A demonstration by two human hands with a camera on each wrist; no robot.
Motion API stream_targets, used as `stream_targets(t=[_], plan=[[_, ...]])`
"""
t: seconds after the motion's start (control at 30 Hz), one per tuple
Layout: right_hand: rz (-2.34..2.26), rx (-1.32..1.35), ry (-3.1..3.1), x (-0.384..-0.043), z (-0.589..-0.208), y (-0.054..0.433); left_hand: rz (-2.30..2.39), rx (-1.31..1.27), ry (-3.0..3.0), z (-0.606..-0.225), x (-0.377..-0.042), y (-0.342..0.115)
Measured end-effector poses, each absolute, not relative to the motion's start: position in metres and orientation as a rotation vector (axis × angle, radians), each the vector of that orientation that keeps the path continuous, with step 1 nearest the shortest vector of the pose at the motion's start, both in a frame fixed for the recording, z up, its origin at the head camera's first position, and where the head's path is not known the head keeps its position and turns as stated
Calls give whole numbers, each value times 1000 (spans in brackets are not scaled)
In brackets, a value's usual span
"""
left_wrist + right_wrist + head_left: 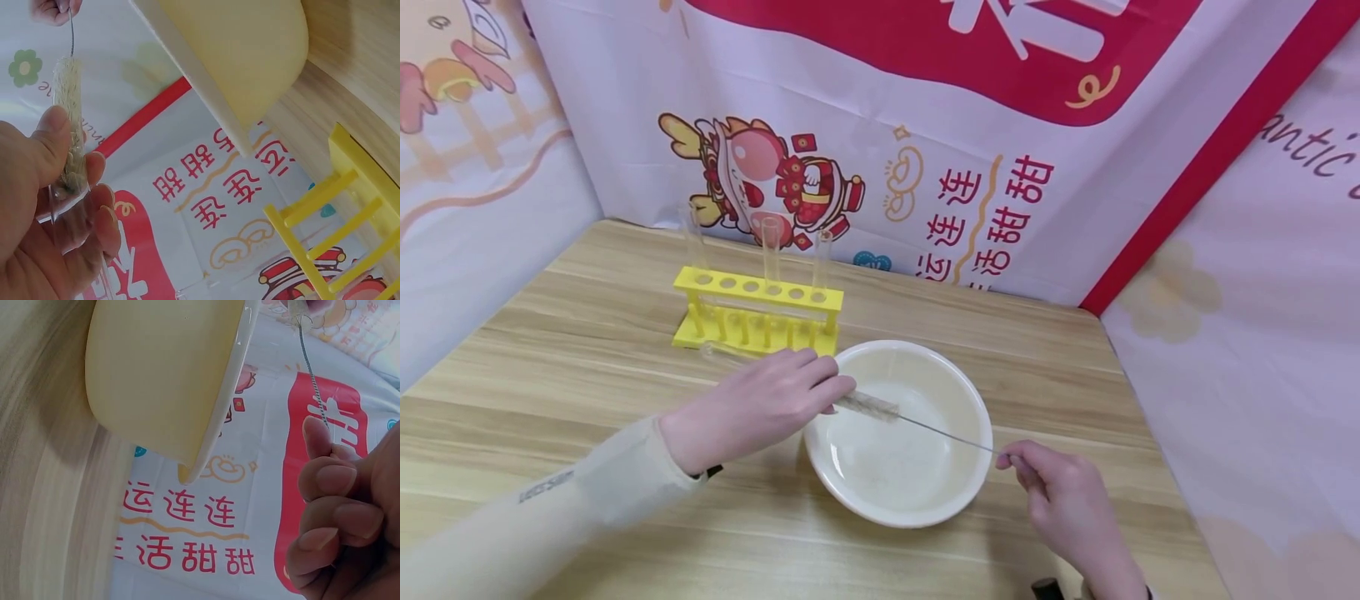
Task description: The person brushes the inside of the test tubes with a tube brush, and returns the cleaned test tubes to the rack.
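Note:
My left hand (775, 396) grips a clear glass test tube (722, 356), whose rounded end sticks out to the left. Out of the tube's mouth come the pale bristles of a test tube brush (872, 407); in the left wrist view the lower bristles (72, 169) sit inside the glass. The brush's thin twisted wire (312, 375) runs across to my right hand (1067, 496), which pinches its far end with fingers curled. Tube and brush are above a round cream basin (902, 515), with one hand at each side of its rim.
Behind the basin, to the left, stands a yellow test tube rack (760, 287) with several holes and 3 upright glass tubes. Printed cloth (865, 100) hangs at the back and sides of the wood-grain table (587, 358). A dark object (1047, 588) shows near the right wrist.

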State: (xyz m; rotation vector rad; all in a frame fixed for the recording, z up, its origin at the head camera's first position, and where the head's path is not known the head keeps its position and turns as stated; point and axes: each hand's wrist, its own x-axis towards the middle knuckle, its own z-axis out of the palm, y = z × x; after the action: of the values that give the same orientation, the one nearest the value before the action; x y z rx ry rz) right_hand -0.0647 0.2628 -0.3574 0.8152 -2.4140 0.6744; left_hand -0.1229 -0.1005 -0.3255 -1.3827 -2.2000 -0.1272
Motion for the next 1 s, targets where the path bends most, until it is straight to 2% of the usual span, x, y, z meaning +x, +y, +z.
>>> stream_targets(t=[0.27,1.0], plan=[[657,798,-2403,-65,-355,261,-148,-1395,-2185,-326,-123,-90],[680,1064,-2308,-74,-350,215,-113,-1447,-2110,-326,-113,-62]])
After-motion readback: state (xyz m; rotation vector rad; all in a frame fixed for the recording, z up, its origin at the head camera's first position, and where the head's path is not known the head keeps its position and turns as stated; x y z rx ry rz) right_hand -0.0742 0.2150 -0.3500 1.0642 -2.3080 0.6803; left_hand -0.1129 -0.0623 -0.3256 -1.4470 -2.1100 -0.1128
